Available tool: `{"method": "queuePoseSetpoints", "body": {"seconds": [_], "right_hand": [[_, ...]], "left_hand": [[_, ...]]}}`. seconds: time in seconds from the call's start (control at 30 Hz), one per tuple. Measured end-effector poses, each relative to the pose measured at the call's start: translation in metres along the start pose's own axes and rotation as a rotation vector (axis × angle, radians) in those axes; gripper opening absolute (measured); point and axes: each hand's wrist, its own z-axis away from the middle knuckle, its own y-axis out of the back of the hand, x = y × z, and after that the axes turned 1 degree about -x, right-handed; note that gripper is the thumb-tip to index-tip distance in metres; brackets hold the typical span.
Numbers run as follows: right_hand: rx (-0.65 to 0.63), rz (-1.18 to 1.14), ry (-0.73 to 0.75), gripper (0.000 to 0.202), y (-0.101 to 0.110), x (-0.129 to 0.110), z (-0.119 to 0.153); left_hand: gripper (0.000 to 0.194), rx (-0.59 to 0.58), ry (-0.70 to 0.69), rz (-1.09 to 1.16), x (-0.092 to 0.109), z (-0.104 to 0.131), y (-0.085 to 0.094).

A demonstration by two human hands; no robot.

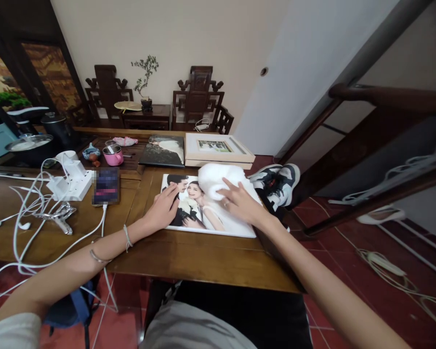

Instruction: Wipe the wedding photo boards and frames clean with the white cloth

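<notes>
A large photo print of a couple lies flat on the wooden table near its front edge. My left hand rests on the print's left part, fingers stretched out and lying flat, holding nothing. On the print's upper right, my right hand presses down on a bunched white cloth. Its fingers are bent and partly spread over the cloth, gripping its near side. The cloth and my right hand cover part of the print's right half.
Behind the print lie a dark photo panel and a pale framed picture. To the left are a phone, a white power strip, tangled cables and a pink mug. Shoes stand beyond the table's right edge.
</notes>
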Motion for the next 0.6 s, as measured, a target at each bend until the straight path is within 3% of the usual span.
{"method": "queuePoseSetpoints", "body": {"seconds": [0.2, 0.3, 0.4, 0.6], "right_hand": [[0.007, -0.019, 0.195, 0.028, 0.004, -0.047, 0.098], [-0.04, -0.014, 0.254, 0.026, 0.006, -0.051, 0.111], [-0.052, -0.016, 0.205, 0.032, 0.007, -0.039, 0.084], [-0.076, 0.024, 0.018, 0.044, 0.009, -0.019, -0.023]], "left_hand": [[0.045, 0.007, 0.002, -0.019, -0.001, -0.001, -0.003], [0.044, 0.013, -0.003, -0.024, -0.001, -0.001, -0.004], [0.044, 0.015, -0.013, -0.028, -0.002, -0.001, -0.004], [0.044, 0.015, -0.033, -0.018, -0.006, -0.001, -0.005]]}}
